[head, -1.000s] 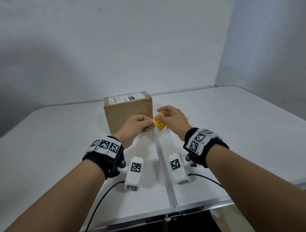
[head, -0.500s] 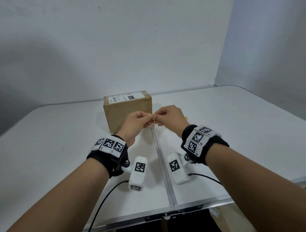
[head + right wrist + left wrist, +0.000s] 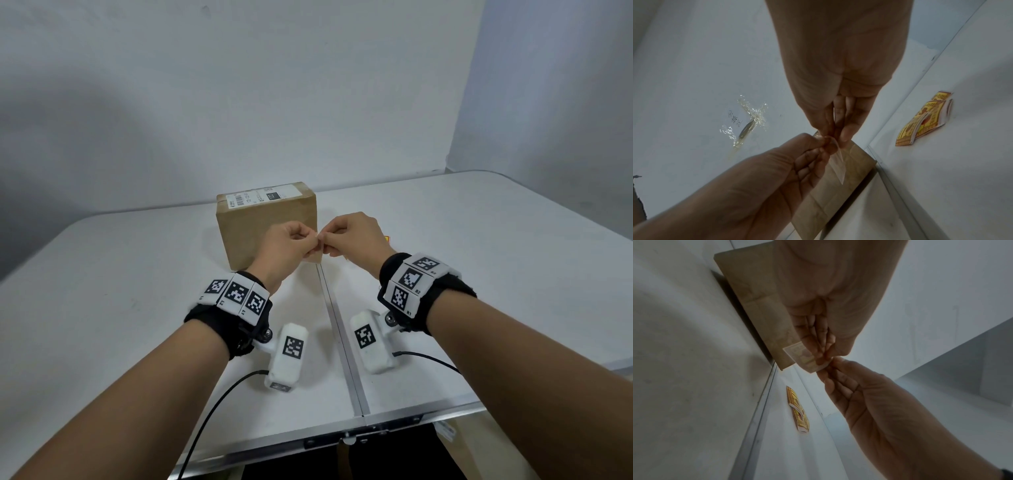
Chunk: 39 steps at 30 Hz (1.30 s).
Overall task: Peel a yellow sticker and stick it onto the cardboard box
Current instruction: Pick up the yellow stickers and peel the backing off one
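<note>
A brown cardboard box [image 3: 253, 226] with a white label on top stands at the table's middle back. Just in front of its right corner, my left hand [image 3: 312, 242] and right hand [image 3: 328, 238] meet fingertip to fingertip and both pinch one small sticker [image 3: 320, 241]. The left wrist view shows the sticker's [image 3: 802, 357] pale back side hanging below my left fingers [image 3: 818, 344], with the box [image 3: 754, 305] behind it. The right wrist view shows the sticker [image 3: 837, 164] almost edge-on, in front of the box [image 3: 834, 194].
A small pile of yellow stickers [image 3: 925, 120] lies on the white table [image 3: 120, 274] right of the box, mostly hidden behind my right hand in the head view. A metal seam [image 3: 339, 339] runs down the table's middle. Crumpled clear tape [image 3: 748, 123] clings to the wall.
A second ago the sticker's yellow face showed between my hands. My hands have since closed together and shifted a little toward the box, and the sticker is nearly hidden between the fingertips.
</note>
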Each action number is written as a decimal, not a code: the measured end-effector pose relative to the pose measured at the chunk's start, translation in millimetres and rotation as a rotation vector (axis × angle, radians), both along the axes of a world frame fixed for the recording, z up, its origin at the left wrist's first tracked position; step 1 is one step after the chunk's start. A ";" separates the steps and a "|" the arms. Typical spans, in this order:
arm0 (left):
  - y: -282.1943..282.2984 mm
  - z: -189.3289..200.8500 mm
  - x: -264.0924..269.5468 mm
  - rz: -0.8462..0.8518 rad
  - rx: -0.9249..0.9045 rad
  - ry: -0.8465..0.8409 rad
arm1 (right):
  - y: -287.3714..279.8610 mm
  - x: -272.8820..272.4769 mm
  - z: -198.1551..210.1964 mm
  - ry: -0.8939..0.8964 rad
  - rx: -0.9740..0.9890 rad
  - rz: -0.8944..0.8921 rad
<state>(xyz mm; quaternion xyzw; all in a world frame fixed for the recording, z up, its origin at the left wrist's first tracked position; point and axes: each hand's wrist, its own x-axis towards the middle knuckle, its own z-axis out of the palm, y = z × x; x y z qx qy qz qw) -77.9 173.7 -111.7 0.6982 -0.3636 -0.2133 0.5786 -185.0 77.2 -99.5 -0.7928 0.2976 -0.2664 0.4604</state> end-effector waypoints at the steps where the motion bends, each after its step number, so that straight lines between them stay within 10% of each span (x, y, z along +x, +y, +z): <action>1: -0.1 -0.2 -0.2 0.006 0.001 -0.005 | -0.3 0.7 -0.9 -0.007 -0.005 0.000; 39: -4.4 -4.6 0.9 -0.034 -0.078 0.367 | -4.3 -4.2 -21.1 -0.157 0.407 -0.052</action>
